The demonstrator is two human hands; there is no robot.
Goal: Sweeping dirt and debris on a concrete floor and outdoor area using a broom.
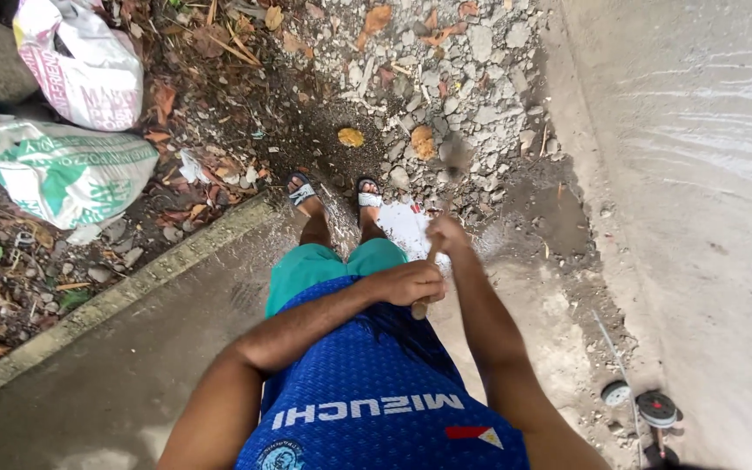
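Nearest the camera: blue jersey and teal shorts fill the lower centre, both forearms reaching forward from it.

Left hand [406,283]: fingers curled shut around the lower end of a wooden handle [428,270], knuckles up, the butt of the handle poking out just below the fist. Right hand [447,233]: closed on the same handle higher up, just beyond the left, wrist bent over it. Two-handed grip, hands stacked close together; judged as a hold suited to swinging a long, heavy-headed tool, low hand steering, upper hand driving.

The handle runs from the fists away toward the ground ahead. Tool head [454,157]: a grey smear over the rubble, blurred, so its shape cannot be told; it lies well beyond the fingertips, at the far end of the shaft, apart from both hands.

Below the hands: two feet in sandals [302,193], set apart on the edge of the concrete slab [115,365], a white scrap of paper [406,226] just beside the right foot. Wide stance likely for balance.

Farther out: broken stone and rubble [472,61] with dry leaves. Left: filled white and green sacks [63,170] on the dirt. Right: a concrete wall [698,174]; at its foot, lower right, small round wheel-like parts [654,407] on a thin rod.
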